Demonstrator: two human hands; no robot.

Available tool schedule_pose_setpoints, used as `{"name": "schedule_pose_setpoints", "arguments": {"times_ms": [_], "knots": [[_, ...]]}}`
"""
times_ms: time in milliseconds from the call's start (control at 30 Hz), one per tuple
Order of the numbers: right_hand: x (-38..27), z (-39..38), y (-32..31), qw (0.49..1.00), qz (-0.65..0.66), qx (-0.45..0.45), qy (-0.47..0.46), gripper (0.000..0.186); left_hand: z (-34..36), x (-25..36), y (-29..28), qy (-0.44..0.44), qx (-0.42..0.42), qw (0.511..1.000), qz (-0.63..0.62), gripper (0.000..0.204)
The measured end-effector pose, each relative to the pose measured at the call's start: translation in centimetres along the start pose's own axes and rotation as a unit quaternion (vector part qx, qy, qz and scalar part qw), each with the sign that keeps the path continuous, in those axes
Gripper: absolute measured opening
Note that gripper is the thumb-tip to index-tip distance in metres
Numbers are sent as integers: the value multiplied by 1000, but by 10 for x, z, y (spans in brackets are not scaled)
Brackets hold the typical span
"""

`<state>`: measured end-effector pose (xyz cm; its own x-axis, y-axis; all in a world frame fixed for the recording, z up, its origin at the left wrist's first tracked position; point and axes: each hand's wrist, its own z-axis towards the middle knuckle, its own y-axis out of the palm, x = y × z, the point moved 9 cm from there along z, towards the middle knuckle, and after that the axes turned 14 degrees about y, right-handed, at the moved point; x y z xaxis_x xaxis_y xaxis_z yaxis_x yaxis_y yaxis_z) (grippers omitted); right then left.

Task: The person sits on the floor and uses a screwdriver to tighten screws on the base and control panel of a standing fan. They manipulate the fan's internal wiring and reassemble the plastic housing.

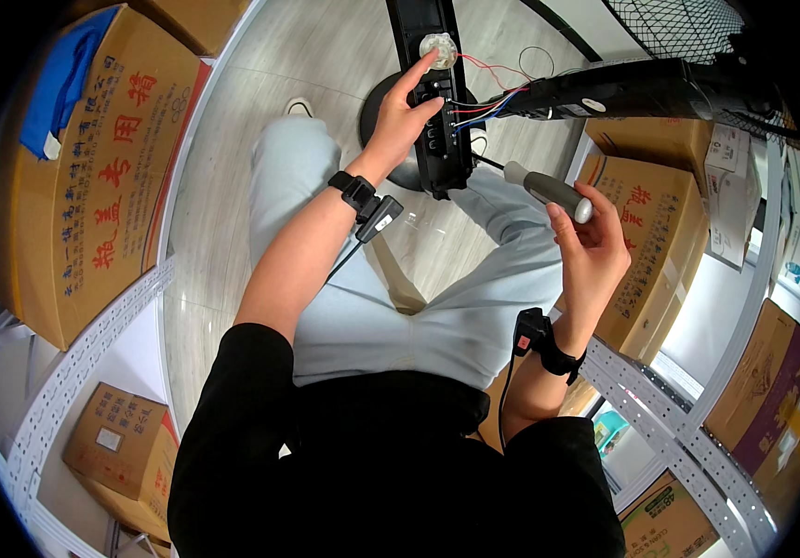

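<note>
A long black plastic housing [437, 172] with an open face stands upright before my knees, apparently part of a fan. My left hand [391, 135] grips it, the index finger on a pale, translucent round part [438, 50] and the thumb on the panel's face. The other left fingers are mostly hidden. Thin red, blue and white wires [488, 109] run from the housing to a black fan column [595, 95]. My right hand [595, 242] holds a grey-handled screwdriver [553, 192] by the handle's end. Its shaft points left at the housing's lower side; whether the tip touches cannot be made out.
A black round base [372, 112] lies behind the housing. The fan's wire grille [684, 28] is at the far right. Cardboard boxes [93, 186] on metal shelving [93, 312] flank me at left, with more boxes [637, 270] at right. My legs [293, 186] are on both sides.
</note>
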<state>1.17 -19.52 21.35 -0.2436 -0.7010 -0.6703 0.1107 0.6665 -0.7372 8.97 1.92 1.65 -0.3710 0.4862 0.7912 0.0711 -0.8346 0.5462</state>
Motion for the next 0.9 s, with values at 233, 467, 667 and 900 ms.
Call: {"name": "schedule_pose_setpoints", "arguments": {"times_ms": [233, 467, 667, 900], "knots": [[18, 6, -25, 972, 228, 42, 35, 35, 1, 7, -7, 34, 69, 996, -38, 94], [57, 9, -37, 852, 521, 33, 36, 29, 0, -24, -25, -109, 141, 956, -232, 54], [74, 19, -1, 683, 707, -141, 119, 41, -2, -21, -15, -141, 123, 940, -286, 40], [83, 7, 19, 647, 731, -183, 119, 46, -1, -14, -10, -132, 126, 940, -290, 38]]}}
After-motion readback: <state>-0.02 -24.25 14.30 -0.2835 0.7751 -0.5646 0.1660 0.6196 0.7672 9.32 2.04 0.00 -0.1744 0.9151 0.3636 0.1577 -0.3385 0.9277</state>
